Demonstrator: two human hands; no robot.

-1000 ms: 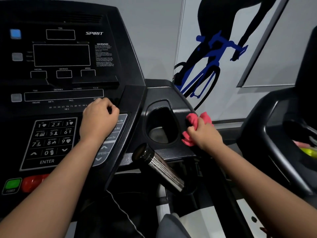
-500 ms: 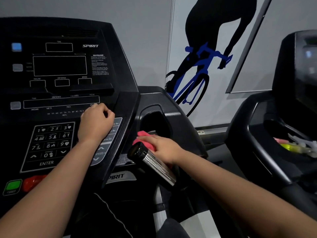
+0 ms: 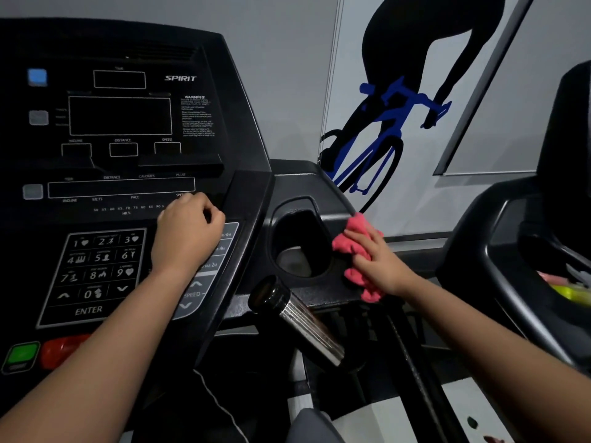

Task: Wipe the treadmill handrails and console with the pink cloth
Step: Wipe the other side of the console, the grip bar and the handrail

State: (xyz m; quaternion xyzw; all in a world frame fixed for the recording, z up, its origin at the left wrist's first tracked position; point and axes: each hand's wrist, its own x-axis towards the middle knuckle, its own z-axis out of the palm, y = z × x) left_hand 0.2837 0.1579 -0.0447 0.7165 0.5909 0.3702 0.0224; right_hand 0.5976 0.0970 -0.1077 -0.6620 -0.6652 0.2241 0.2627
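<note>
Pink cloth (image 3: 355, 247) lies bunched under the right hand (image 3: 379, 263), whose fingers press it on the console (image 3: 249, 199) ledge beside the cup holder (image 3: 300, 247), while the left hand (image 3: 188, 235) rests curled, holding nothing, by the keypad (image 3: 96, 273).

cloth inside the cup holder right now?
No. The right hand presses the pink cloth on the console surface just right of the cup holder, outside its rim.

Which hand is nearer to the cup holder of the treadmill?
Right. The right hand presses the pink cloth on the surface just right of the cup holder. The left hand rests farther left, on the console.
</note>
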